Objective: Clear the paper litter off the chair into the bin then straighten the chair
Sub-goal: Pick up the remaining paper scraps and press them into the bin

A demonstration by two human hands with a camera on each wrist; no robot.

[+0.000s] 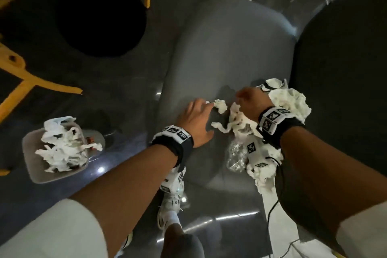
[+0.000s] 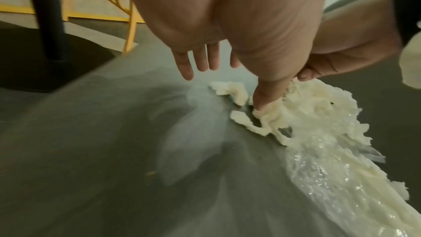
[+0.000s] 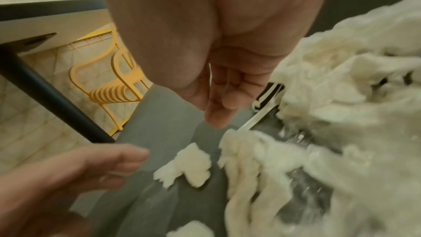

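Right hand (image 1: 252,103) fingertips hidden behind its own knuckles in head view; grip unclear. Paper litter (image 3: 330,114) blurred, cut off at right edge in right wrist view. Bin (image 1: 29,154) contents partly shadowed.

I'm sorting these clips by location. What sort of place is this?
Probably a cafe or canteen-style seating area: a grey moulded chair, a black pedestal table base on a polished floor, and yellow slatted chairs nearby. A home dining corner can't be ruled out.

Café-like: pedestal table (image 1: 100,21), yellow chairs (image 1: 27,81)
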